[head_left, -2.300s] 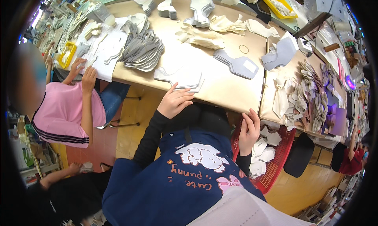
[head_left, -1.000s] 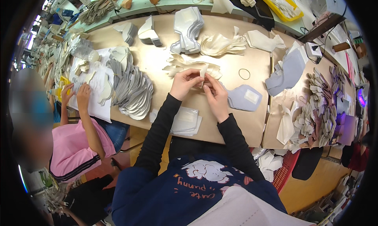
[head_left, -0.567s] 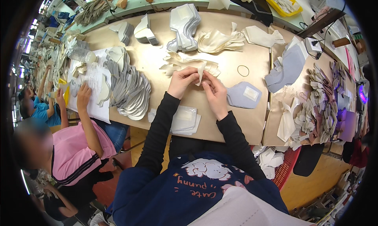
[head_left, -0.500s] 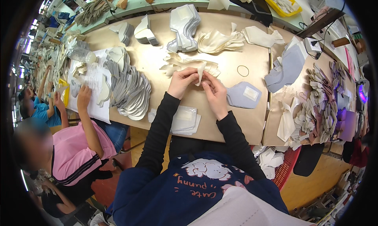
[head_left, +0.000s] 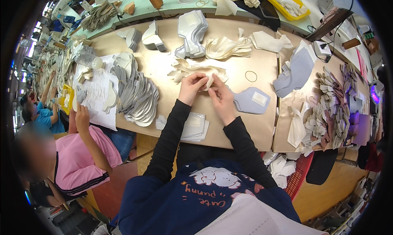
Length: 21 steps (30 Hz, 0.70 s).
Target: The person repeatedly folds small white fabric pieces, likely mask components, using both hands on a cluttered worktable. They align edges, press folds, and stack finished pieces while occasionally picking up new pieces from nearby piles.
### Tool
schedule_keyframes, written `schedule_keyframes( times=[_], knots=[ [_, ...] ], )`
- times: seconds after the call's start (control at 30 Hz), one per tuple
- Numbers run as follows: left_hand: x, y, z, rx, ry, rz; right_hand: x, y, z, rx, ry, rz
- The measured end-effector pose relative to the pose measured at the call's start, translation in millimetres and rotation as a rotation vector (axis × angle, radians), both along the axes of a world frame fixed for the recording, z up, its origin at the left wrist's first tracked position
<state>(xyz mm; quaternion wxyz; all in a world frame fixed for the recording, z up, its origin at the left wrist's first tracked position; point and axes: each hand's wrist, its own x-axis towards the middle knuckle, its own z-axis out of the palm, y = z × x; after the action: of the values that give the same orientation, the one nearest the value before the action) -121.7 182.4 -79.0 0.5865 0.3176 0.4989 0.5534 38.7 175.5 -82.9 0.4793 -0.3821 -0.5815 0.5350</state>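
Since two seconds ago we have lifted both hands from the table edge and our lap to the middle of the table (head_left: pixel 262 124). Our left hand (head_left: pixel 191 87) and right hand (head_left: pixel 221 99) now pinch one soft cream fabric piece (head_left: pixel 209 80) between fingertips. It sits over a loose heap of cream cutouts (head_left: pixel 186 68), with a grey shield-shaped panel (head_left: pixel 250 101) just beside our right hand and fanned grey curved pieces (head_left: pixel 137 96) to the left.

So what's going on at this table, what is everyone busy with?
A person in a dark blue top sits at a long tan worktable and holds a small cream fabric piece between the left hand and right hand. Around them lie a fanned stack of grey cut pieces and a flat grey-blue piece. To the left, a co-worker in pink rests a hand on white sheets.
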Motion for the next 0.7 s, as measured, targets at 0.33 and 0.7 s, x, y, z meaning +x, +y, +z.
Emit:
schedule_keyframes(
  times=[0.33, 0.7],
  knots=[
    [-36.7, -25.8, 23.3, 0.220, -0.129, 0.537, -5.8, 2.6, -9.2, 0.350, -0.297, -0.152],
    [-66.1, -131.9, 111.3, 0.537, 0.246, 0.700, -1.5, -12.7, 13.9, 0.486, -0.393, -0.242]
  ],
)
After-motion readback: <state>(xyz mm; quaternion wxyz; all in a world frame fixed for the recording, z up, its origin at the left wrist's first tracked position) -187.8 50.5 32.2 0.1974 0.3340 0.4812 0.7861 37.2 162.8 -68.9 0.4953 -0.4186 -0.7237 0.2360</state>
